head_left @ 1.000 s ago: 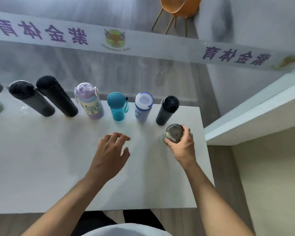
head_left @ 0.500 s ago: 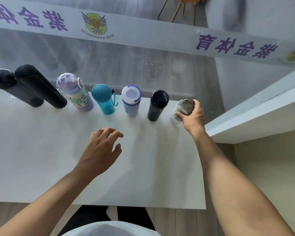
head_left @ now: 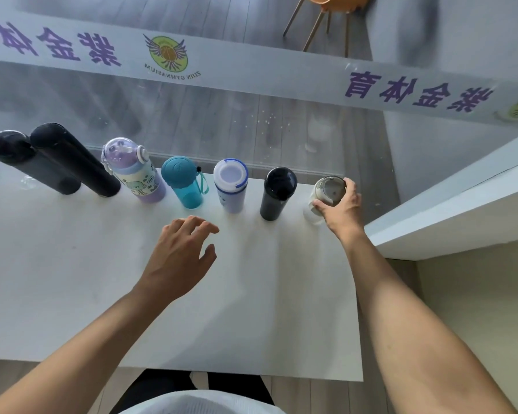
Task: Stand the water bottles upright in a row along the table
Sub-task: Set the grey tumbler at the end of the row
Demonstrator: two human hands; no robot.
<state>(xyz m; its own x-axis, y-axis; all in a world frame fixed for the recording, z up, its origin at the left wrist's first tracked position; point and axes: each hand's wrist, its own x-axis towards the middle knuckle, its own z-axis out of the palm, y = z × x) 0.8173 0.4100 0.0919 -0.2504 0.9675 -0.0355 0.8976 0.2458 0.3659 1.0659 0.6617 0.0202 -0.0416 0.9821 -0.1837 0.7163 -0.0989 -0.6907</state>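
Several bottles stand upright in a row along the far edge of the white table (head_left: 72, 294): two tall black ones (head_left: 69, 162), a lilac cartoon bottle (head_left: 135, 171), a teal bottle (head_left: 183, 183), a white and blue bottle (head_left: 231, 186) and a short black bottle (head_left: 275, 195). At the right end stands a white bottle with a grey lid (head_left: 326, 191), with my right hand (head_left: 341, 207) wrapped around it from the right. My left hand (head_left: 180, 258) hovers over the table's middle, fingers spread, holding nothing.
A glass pane with a white banner of purple characters (head_left: 251, 70) runs right behind the row. A white ledge (head_left: 449, 204) sits just right of the table's far corner. An orange chair (head_left: 326, 13) stands beyond the glass.
My right hand carried the white bottle from the table's front right up to the right end of the row and stood it there. My left hand stayed put.
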